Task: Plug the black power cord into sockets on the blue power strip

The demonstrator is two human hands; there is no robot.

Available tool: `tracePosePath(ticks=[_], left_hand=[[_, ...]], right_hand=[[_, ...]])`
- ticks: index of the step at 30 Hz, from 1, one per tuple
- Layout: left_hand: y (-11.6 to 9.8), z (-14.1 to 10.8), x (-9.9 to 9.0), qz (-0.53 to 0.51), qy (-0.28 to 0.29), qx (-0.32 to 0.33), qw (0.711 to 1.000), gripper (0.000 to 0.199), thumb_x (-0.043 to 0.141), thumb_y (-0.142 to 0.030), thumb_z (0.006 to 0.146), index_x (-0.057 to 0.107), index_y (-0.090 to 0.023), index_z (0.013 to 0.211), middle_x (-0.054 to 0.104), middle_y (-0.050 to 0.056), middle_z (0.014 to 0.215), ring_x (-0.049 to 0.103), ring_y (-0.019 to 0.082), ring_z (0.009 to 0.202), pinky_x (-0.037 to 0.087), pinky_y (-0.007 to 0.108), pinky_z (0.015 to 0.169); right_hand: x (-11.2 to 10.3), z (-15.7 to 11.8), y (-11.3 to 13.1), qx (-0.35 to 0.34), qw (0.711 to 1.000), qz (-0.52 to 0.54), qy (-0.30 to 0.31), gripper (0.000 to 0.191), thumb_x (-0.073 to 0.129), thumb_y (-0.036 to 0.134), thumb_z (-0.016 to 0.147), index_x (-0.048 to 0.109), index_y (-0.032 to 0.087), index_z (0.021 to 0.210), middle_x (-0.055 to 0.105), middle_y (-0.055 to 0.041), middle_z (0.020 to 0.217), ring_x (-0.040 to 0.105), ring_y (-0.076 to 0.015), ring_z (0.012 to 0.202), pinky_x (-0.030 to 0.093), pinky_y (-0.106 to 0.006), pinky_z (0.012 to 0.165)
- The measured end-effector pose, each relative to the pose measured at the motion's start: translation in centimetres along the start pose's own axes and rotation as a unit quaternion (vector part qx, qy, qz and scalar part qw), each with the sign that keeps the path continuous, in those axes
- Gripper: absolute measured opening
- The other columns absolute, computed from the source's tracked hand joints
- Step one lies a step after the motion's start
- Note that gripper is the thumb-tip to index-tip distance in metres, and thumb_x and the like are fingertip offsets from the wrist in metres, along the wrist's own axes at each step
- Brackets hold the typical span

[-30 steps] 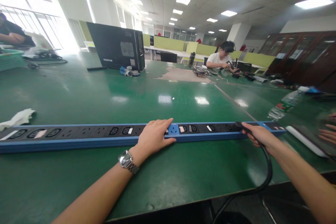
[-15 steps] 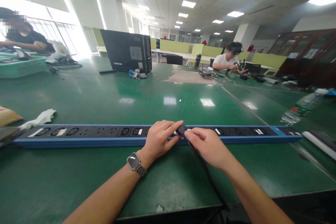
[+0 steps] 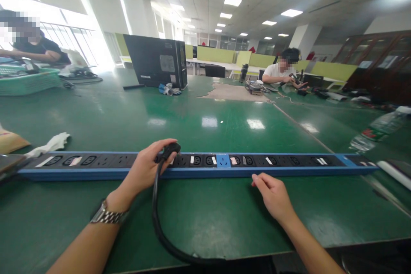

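Note:
A long blue power strip (image 3: 199, 173) with black socket panels lies across the green table in front of me. My left hand (image 3: 143, 170), with a metal-band watch on its wrist, grips a black power plug (image 3: 172, 149) just over the sockets left of the middle. From the plug a thick black cable (image 3: 156, 209) curves down towards the table's near edge. My right hand (image 3: 274, 197) hovers at the near side of the strip, right of the middle, fingers curled together with nothing visible in them. The sockets beneath my left hand are partly hidden.
A black computer case (image 3: 157, 62) stands at the back with gloves (image 3: 169, 90) beside it. A plastic bottle (image 3: 379, 130) lies far right; a green basket (image 3: 30, 80) sits far left. Two people sit across the table. A white cloth (image 3: 53, 143) touches the strip's left end.
My left hand has moved left along the strip, carrying the plug away from the middle. My right hand has let go of the plug and drawn back to the right, below the strip.

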State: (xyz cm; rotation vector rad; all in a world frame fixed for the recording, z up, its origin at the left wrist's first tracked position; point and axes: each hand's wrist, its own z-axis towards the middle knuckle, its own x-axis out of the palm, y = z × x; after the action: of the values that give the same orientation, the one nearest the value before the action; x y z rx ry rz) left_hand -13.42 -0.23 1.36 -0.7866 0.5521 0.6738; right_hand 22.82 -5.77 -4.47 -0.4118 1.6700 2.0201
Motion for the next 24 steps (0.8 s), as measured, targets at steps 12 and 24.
tracePosePath(ticks=[12, 24], left_hand=[[-0.8, -0.4, 0.7, 0.004, 0.133, 0.059, 0.989, 0.032, 0.053, -0.034, 0.092, 0.066, -0.024, 0.119, 0.07, 0.007, 0.117, 0.063, 0.023, 0.108, 0.05, 0.038, 0.097], [-8.3, 1.7, 7.5, -0.048, 0.065, 0.025, 0.996, 0.028, 0.063, -0.029, 0.087, 0.064, -0.023, 0.114, 0.072, 0.005, 0.104, 0.066, 0.022, 0.095, 0.052, 0.038, 0.088]], right_hand=[[0.0, -0.2, 0.4, -0.007, 1.0, -0.015, 0.0, 0.043, 0.051, 0.05, 0.089, 0.062, 0.017, 0.063, 0.044, 0.0025, 0.052, 0.044, -0.0135, 0.053, 0.03, -0.025, 0.055], [0.2, 0.0, 0.5, -0.02, 1.0, -0.012, -0.003, 0.043, 0.051, 0.048, 0.09, 0.059, 0.017, 0.061, 0.045, 0.0026, 0.053, 0.043, -0.0126, 0.054, 0.031, -0.024, 0.055]])
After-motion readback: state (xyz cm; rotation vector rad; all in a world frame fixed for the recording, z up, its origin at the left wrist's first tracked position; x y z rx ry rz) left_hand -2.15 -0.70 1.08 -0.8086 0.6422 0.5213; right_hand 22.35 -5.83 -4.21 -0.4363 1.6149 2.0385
